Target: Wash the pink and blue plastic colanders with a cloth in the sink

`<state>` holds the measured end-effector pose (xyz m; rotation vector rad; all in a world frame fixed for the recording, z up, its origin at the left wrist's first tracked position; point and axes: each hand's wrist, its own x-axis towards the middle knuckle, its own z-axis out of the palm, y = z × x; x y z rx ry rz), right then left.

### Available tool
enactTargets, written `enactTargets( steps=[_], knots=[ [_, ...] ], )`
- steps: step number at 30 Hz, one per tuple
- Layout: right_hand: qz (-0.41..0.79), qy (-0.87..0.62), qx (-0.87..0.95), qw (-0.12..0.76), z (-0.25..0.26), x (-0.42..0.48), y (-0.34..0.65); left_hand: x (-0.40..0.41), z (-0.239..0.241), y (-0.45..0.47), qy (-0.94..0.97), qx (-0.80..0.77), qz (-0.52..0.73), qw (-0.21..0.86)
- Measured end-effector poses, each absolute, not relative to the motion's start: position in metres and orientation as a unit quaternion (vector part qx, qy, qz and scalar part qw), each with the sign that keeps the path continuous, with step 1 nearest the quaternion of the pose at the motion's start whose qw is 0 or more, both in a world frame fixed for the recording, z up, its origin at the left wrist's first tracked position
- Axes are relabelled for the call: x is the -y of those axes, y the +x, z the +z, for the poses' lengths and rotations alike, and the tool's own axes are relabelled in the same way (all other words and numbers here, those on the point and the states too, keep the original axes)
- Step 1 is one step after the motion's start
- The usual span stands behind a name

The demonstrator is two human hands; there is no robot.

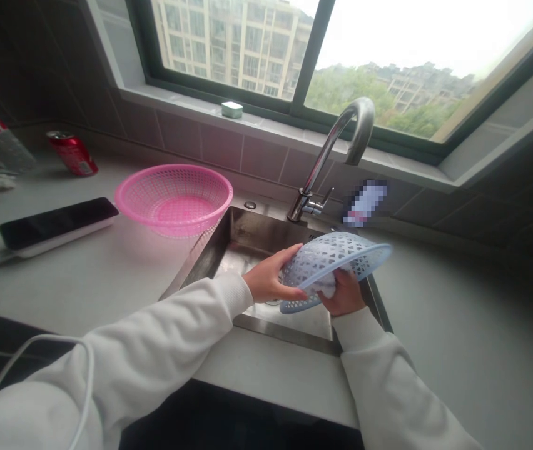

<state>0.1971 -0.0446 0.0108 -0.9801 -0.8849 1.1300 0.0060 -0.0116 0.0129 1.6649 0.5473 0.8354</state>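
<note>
A light blue plastic colander (327, 256) with cut-out holes is held tilted over the steel sink (252, 322). My left hand (273, 275) grips its left side, thumb on the outside and fingers near the rim. Inside the colander's opening, my right hand (345, 294) is closed on a white cloth (326, 284), pressed against the inner side. Part of the cloth and some of the right fingers are hidden by the rim. Behind the colander rises the curved steel faucet (329, 150); no water is seen running from it.
A pink basket (175, 200) stands on the counter left of the sink. Farther left are a black-topped white device (60, 225), a red can (72, 153) and a clear bottle (1, 137). A small green-white box (231, 110) sits on the sill. A white cable (89, 375) crosses my left sleeve.
</note>
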Motion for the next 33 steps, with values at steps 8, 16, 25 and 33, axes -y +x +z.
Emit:
enactTargets(
  steps=[8,16,25,33],
  knots=[
    [0.537,-0.448,0.416,0.581,0.011,0.048,0.19,0.006,0.0,0.004,0.672,-0.219,0.392,0.589],
    [0.511,-0.431,0.393,0.631,0.011,0.046,0.194,0.008,0.009,0.005,0.684,-0.234,0.345,0.599],
    [0.497,-0.41,0.382,0.662,0.009,0.045,0.194,0.014,0.01,0.011,0.714,-0.247,0.379,0.534],
    [0.482,-0.452,0.484,0.574,0.015,0.046,0.187,0.016,0.016,0.009,0.725,-0.271,0.392,0.497]
  ],
)
